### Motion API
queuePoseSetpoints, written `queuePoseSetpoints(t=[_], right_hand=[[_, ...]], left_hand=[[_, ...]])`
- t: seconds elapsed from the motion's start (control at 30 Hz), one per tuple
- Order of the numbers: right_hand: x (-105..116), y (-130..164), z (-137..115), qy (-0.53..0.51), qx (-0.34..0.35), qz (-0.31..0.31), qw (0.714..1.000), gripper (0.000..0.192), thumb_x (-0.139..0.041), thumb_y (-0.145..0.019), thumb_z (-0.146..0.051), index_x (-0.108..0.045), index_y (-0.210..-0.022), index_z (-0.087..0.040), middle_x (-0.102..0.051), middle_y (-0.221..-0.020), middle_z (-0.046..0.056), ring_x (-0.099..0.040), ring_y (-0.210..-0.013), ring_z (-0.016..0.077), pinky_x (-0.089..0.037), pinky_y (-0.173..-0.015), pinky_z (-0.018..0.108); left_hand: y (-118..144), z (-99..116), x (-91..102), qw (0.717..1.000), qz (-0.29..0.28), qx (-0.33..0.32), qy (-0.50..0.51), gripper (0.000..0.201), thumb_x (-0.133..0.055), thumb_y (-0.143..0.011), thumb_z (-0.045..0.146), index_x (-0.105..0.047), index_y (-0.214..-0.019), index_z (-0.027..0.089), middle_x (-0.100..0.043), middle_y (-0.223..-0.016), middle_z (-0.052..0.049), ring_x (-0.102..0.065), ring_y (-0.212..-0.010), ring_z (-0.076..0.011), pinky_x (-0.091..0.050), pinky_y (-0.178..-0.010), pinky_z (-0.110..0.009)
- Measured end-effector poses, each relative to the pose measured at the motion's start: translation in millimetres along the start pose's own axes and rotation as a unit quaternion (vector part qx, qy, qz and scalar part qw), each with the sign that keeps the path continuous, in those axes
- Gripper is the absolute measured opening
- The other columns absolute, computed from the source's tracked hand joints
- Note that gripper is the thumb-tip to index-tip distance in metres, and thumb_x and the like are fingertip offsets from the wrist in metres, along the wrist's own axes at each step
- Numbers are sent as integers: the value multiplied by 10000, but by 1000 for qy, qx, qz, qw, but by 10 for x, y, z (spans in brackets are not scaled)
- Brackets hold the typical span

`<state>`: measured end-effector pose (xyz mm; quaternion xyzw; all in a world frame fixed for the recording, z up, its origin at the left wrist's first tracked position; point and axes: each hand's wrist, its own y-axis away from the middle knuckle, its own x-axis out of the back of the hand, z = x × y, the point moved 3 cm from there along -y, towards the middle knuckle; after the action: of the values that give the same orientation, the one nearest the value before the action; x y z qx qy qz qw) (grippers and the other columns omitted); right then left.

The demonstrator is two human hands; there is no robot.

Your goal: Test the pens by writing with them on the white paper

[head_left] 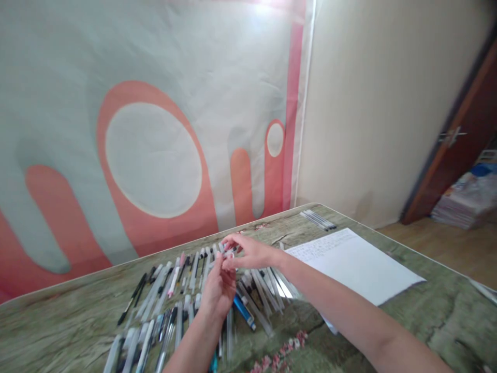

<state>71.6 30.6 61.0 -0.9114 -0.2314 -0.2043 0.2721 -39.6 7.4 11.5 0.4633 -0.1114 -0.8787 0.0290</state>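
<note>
Both hands meet over a spread of many pens [182, 295] on a green patterned table [70, 321]. My left hand [218, 292] and my right hand [248, 251] together hold one pale pen [229, 254] by its ends, just above the pile. The pens below are mostly white and clear, some black, and a blue pen [244, 312] lies by my left wrist.
A white sheet of paper [361, 264] with writing at its top lies to the right of the pens. A few more pens [318, 219] rest at the far table corner. A red and pale banner covers the wall behind. A door and stacked books [466, 199] are at the right.
</note>
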Motion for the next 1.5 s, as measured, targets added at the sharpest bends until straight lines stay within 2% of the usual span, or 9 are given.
queuePoseSetpoints(t=[0.2, 0.3, 0.37, 0.43, 0.53, 0.63, 0.8, 0.93, 1.5], right_hand=[[33, 11, -292, 60, 67, -1, 996, 484, -304, -872, -505, -641, -955, -167, -567, -943, 61, -525, -874, 141, -410, -784, 254], [295, 13, -324, 102, 33, 86, 991, 576, -255, -861, -559, -677, -828, -169, -593, -849, 45, -542, -810, 142, -401, -750, 251], [542, 56, -273, 102, -13, 150, 983, 630, -224, -853, -583, -683, -753, -164, -610, -740, 34, -555, -732, 138, -399, -691, 244], [798, 160, -148, 77, -57, 214, 972, 680, -185, -847, -599, -676, -693, -155, -586, -594, 24, -533, -589, 123, -386, -582, 235], [1122, 470, 193, 7, -124, 285, 950, 664, -211, -823, -625, -664, -705, -154, -573, -537, 22, -466, -461, 105, -357, -481, 234], [1344, 947, 639, -82, -209, 305, 926, 466, -449, -744, -602, -624, -787, -172, -620, -642, 30, -493, -492, 109, -381, -485, 238], [1624, 1793, 1092, -42, -270, 358, 893, 322, -622, -653, -489, -520, -656, -183, -462, -463, -54, -408, -433, 83, -326, -449, 215], [1661, 2140, 1164, -57, -293, 339, 892, 302, -584, -684, -473, -569, -763, -182, -590, -630, 10, -511, -556, 119, -392, -526, 235], [1546, 2274, 1231, 106, -262, 322, 904, 190, -523, -723, -360, -483, -625, -201, -494, -496, -35, -418, -434, 98, -329, -448, 239]], left_hand=[[161, -165, -141, 992, -97, 10, -77, 147, -491, -832, 267, -575, -794, 153, -571, -628, 24, -506, -487, -49, -402, -453, -146], [375, -210, -260, 933, -187, -48, -304, 406, -313, -869, 453, -589, -828, 158, -620, -786, -46, -559, -666, -120, -446, -608, -238], [589, -268, -371, 800, -284, -117, -516, 414, -276, -886, 418, -603, -901, 164, -626, -904, -76, -557, -870, -176, -420, -785, -315], [810, -353, -459, 621, -380, -204, -655, 359, -318, -879, 399, -575, -1023, 194, -603, -1051, -68, -495, -1034, -204, -306, -948, -390], [1032, -527, -476, 373, -504, -266, -732, 433, -349, -854, 456, -476, -1187, 209, -524, -1224, -54, -355, -1206, -230, -136, -1041, -442], [1077, -646, -417, 273, -550, -289, -734, 547, -268, -859, 508, -347, -1300, 194, -441, -1317, -52, -274, -1264, -237, -84, -1054, -453], [1041, -736, -341, 251, -557, -289, -737, 611, -225, -847, 553, -273, -1341, 197, -385, -1361, -27, -244, -1278, -247, -133, -1043, -450], [1042, -754, -350, 260, -557, -261, -744, 607, -219, -848, 554, -279, -1340, 202, -367, -1373, -14, -229, -1282, -252, -165, -1031, -442], [1086, -769, -419, 245, -570, -273, -735, 586, -251, -852, 529, -310, -1333, 201, -415, -1340, -37, -252, -1277, -245, -139, -1048, -414]])
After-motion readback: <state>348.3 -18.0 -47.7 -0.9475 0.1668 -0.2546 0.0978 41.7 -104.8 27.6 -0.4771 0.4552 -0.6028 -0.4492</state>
